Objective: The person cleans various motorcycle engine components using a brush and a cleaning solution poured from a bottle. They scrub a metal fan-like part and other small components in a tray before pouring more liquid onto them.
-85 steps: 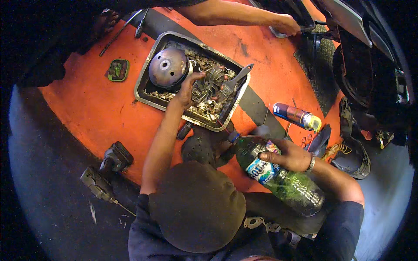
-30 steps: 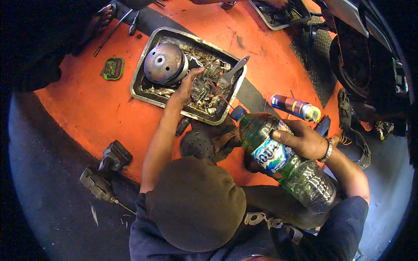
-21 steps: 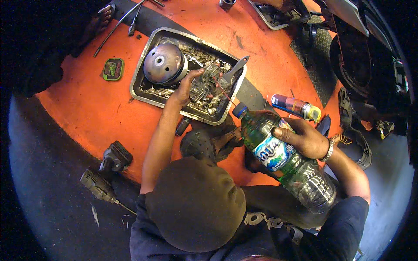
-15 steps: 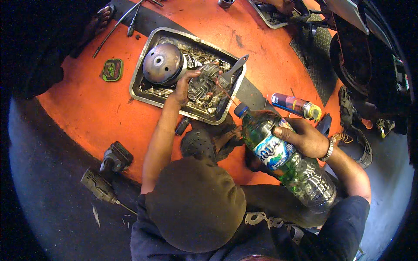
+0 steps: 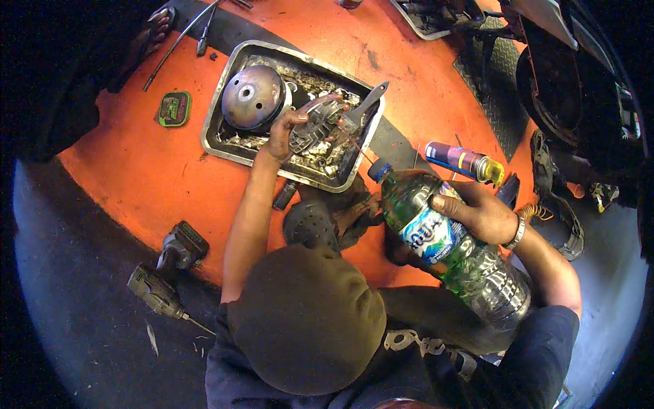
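Note:
My left hand is closed on the edge of a greasy grey metal part, which looks like a clutch shoe assembly, held over a metal tray. My right hand wraps round a clear green-tinted plastic bottle with a blue cap, tilted so the cap points at the part. A thin line, seemingly a jet of liquid, runs from the cap to the part. Beside the part, a paintbrush leans over the tray with its handle toward the far right rim. A round metal clutch drum with holes sits at the tray's left.
Right of the tray lies a spray can with a yellow top. A small green-and-black tin is on the orange floor to the left. A cordless impact driver lies at lower left. Dark vehicle parts stand at far right.
My left hand and the metal part have shifted slightly left and down. The bottle has moved a little to the right and turned slightly in my right hand.

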Tool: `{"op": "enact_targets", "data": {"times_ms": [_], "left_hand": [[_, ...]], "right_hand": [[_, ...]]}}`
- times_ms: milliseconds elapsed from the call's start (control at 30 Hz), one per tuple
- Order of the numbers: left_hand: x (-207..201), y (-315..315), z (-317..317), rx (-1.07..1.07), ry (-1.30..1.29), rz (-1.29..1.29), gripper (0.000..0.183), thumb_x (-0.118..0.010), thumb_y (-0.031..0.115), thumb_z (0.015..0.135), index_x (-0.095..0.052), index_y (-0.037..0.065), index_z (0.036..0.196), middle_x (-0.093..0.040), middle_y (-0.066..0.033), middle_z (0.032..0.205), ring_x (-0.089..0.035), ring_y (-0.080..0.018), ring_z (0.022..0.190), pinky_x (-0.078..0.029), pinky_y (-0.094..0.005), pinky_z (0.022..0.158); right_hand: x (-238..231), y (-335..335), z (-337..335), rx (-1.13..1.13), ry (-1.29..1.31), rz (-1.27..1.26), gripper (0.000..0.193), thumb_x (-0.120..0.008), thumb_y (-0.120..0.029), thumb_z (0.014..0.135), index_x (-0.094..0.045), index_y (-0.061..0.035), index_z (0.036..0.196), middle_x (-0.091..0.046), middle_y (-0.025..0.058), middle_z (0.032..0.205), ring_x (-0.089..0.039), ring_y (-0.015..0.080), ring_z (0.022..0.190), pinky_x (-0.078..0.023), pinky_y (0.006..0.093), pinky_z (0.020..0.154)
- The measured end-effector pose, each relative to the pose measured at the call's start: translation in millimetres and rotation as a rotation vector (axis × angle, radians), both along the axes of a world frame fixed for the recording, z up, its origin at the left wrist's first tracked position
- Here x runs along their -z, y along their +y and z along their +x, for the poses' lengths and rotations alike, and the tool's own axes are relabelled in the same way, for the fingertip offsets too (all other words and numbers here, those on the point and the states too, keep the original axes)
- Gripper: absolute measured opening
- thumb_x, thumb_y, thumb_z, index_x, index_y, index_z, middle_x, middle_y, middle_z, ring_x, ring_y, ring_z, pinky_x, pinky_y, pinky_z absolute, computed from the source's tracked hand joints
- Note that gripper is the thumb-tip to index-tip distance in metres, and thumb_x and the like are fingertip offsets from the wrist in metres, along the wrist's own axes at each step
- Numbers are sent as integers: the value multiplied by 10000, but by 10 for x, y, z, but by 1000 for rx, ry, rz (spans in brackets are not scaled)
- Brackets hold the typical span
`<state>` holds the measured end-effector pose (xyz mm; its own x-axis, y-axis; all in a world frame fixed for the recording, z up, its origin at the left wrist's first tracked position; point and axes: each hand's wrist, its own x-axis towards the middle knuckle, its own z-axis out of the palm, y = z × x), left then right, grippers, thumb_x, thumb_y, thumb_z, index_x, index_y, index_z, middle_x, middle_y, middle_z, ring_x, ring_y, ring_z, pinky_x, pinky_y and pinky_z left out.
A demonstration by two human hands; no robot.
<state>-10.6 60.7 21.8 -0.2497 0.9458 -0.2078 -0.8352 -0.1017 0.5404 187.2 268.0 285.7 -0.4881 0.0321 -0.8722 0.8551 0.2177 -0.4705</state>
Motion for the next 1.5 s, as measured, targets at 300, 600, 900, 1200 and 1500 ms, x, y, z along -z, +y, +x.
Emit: {"op": "enact_targets", "data": {"times_ms": [300,600,900,1200,1500], "left_hand": [[-24,-25,-46,27,-35,96,855,-532,341,768,-324,-49,1499,-458,-232,1469,-567,-290,1230,-466,-390,1015],[24,-19,-69,3,-134,180,879,-562,334,763,-296,-65,1499,-436,-264,1473,-528,-331,1290,-434,-414,1072],[59,46,-123,5,-121,222,861,-565,335,779,-301,-49,1503,-421,-260,1486,-532,-354,1281,-503,-453,994],[-12,117,-100,75,-501,675,849,-549,325,789,-293,-47,1508,-433,-240,1482,-542,-343,1271,-523,-453,967],[-76,149,-72,98,-599,785,854,-532,322,779,-288,-43,1510,-444,-240,1473,-554,-309,1264,-520,-442,989]], "right_hand": [[18,27,45,67,41,-26,593,-595,-509,964,-641,47,1163,-710,90,969,-659,160,893,-519,321,802],[25,18,73,75,-37,-67,604,-596,-524,959,-634,36,1183,-699,72,1007,-645,151,914,-508,314,830],[18,-20,85,-134,-40,-46,535,-564,-497,981,-654,7,1137,-687,50,928,-631,147,860,-505,347,798],[-8,-43,77,-213,-17,-45,525,-541,-507,987,-659,3,1024,-691,112,863,-654,197,823,-497,381,778],[43,-94,73,-214,-17,-57,527,-555,-517,973,-661,-2,984,-688,114,870,-646,191,835,-494,377,779]]}}
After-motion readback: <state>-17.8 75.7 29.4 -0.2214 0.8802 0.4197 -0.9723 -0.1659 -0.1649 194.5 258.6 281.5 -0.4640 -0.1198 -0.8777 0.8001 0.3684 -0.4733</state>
